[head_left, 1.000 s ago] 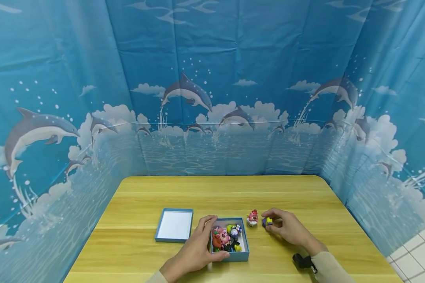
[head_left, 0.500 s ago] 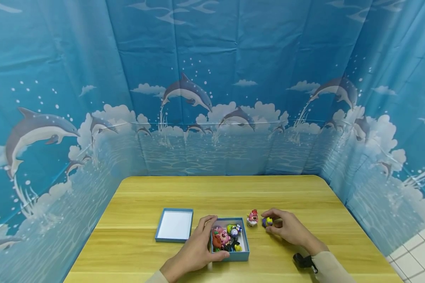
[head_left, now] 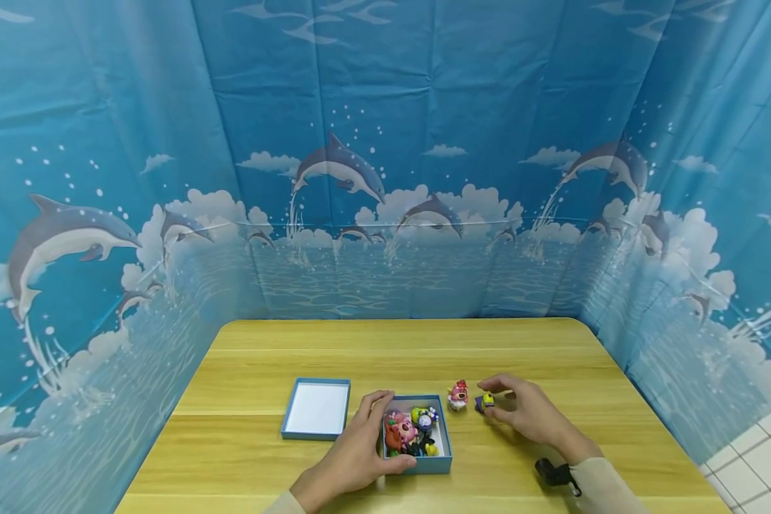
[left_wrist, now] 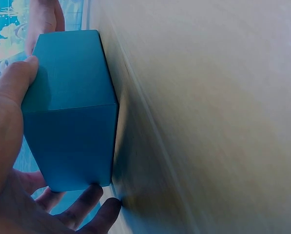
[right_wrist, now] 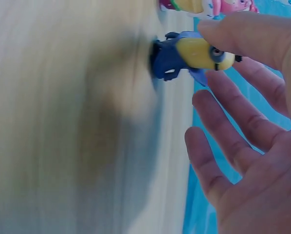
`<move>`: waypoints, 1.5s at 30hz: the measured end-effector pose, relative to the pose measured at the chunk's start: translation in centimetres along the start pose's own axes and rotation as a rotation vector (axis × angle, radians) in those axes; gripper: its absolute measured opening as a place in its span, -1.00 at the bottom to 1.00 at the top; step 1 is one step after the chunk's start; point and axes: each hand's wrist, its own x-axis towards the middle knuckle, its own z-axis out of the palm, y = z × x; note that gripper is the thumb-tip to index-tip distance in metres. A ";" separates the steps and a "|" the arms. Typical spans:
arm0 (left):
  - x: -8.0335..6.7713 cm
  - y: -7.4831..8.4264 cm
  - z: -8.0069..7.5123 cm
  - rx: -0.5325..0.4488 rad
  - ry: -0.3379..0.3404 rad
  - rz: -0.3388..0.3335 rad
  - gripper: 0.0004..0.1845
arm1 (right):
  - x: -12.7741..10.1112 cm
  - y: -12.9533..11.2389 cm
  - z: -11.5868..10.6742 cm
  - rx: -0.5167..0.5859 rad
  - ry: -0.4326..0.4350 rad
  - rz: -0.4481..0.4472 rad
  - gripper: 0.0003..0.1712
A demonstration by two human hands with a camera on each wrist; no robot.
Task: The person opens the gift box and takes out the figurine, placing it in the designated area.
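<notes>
My left hand (head_left: 360, 442) grips the blue open box (head_left: 433, 465) at its left end, thumb on the near wall and fingers towards the far corner. Several toy figures (head_left: 406, 432) lie inside, pink, green, white and yellow. In the left wrist view, the box's teal outer walls (left_wrist: 69, 146) hide its contents. My right hand (head_left: 533, 410) is spread around a small yellow and blue minion figure (right_wrist: 191, 53), which stands on the table. The thumb overlaps the figure in the right wrist view; whether it touches I cannot tell. Just left of it stands a pink bear figure (head_left: 458, 396).
The box's shallow lid (head_left: 317, 408), white inside, lies on the wooden table (head_left: 385, 343) left of my left hand. A dolphin-print curtain (head_left: 385, 271) surrounds the table at the back and sides. A black strap device (head_left: 555, 472) is on my right wrist.
My right hand's thumb and index finger have spread apart from the minion figure, and the hand has drawn back slightly to the right. The left hand and the box look unchanged.
</notes>
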 end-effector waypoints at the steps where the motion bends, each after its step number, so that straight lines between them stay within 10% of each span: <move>1: 0.0 0.0 0.0 -0.004 -0.001 -0.002 0.32 | -0.1 -0.1 -0.1 -0.024 0.011 -0.003 -0.52; 26: 0.3 -0.1 -0.2 -0.039 -0.011 0.016 0.32 | 0.0 -5.8 -1.2 -0.237 0.159 -0.277 -0.46; 45: 0.2 0.0 -1.0 -0.084 -0.051 0.012 0.35 | 1.2 -8.7 0.5 -0.197 0.013 -0.422 -0.51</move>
